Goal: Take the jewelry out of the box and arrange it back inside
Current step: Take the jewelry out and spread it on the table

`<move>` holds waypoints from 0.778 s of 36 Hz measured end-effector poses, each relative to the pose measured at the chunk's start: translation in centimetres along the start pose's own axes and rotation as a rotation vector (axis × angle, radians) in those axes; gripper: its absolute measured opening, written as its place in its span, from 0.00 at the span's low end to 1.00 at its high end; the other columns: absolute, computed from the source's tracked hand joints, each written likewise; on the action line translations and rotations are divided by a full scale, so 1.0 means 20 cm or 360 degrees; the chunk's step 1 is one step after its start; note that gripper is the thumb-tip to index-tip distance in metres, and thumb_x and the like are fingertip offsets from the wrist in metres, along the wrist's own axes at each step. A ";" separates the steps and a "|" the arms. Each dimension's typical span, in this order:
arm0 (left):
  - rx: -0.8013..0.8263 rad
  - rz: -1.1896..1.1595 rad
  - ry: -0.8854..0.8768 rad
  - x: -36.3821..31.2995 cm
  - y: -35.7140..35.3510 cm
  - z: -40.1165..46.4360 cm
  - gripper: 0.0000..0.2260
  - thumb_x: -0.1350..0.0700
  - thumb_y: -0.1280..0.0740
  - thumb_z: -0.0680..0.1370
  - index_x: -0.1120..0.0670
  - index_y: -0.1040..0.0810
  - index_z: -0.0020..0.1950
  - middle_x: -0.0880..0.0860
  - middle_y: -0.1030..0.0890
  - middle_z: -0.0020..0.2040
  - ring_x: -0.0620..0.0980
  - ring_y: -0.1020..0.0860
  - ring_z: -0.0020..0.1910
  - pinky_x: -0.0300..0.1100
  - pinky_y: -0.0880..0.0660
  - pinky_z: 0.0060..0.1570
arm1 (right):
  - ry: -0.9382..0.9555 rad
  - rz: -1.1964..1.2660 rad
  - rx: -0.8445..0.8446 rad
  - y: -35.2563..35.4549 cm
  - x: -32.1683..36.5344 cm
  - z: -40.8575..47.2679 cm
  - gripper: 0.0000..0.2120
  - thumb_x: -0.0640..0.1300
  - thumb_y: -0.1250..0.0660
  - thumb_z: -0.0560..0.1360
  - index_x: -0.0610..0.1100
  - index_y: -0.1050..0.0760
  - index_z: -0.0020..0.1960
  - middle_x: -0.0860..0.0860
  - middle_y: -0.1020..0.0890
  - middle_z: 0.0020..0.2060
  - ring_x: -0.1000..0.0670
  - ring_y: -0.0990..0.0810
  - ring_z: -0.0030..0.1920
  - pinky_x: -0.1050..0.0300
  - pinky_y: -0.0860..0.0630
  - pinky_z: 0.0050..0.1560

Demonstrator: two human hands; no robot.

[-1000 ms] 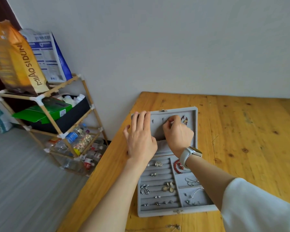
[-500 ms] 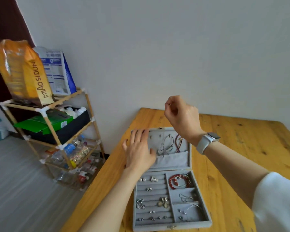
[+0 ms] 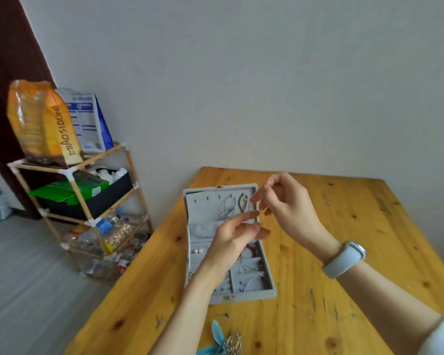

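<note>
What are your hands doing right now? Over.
Both hands raised over the open jewelry box. Right hand and left hand seem to pinch something thin; too fine to tell. Nothing in the way.

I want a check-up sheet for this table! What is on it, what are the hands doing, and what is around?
Surface: wooden table, knots and dark marks.
Job's things: grey jewelry box lying open; necklaces hang in its lid, small pieces sit in its compartments.
Clutter: blue feather piece and a chain at the near edge.
Grips: left hand and right hand raised above the box, fingertips close together; whatever they pinch is too thin to see.
Cables: nothing seen.
Surroundings: wooden shelf rack with an orange bag, green box and bottles; white wall.
</note>
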State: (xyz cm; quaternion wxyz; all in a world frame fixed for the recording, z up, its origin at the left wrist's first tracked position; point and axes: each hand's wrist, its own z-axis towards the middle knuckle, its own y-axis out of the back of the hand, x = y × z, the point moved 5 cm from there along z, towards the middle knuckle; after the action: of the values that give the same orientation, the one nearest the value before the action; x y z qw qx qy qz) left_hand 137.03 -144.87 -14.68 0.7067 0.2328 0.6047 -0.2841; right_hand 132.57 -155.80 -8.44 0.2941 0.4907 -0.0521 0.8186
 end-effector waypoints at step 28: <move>-0.0210 0.1563 0.0245 0.74 -0.22 -0.70 0.09 0.54 0.33 0.75 0.50 0.19 0.55 0.48 0.16 0.46 0.47 0.20 0.44 0.40 0.24 0.45 | -0.1364 0.0300 -0.0072 0.11 -0.97 -0.80 0.09 0.30 0.38 0.74 0.42 0.29 0.39 0.47 0.26 0.34 0.51 0.24 0.33 0.67 0.22 0.33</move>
State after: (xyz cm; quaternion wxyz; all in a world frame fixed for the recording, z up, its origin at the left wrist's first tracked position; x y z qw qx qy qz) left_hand 125.46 -140.52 -31.42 0.7235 0.4651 0.4908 0.1390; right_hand 125.81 -159.93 -32.31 0.1805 0.7725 -0.2319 0.5630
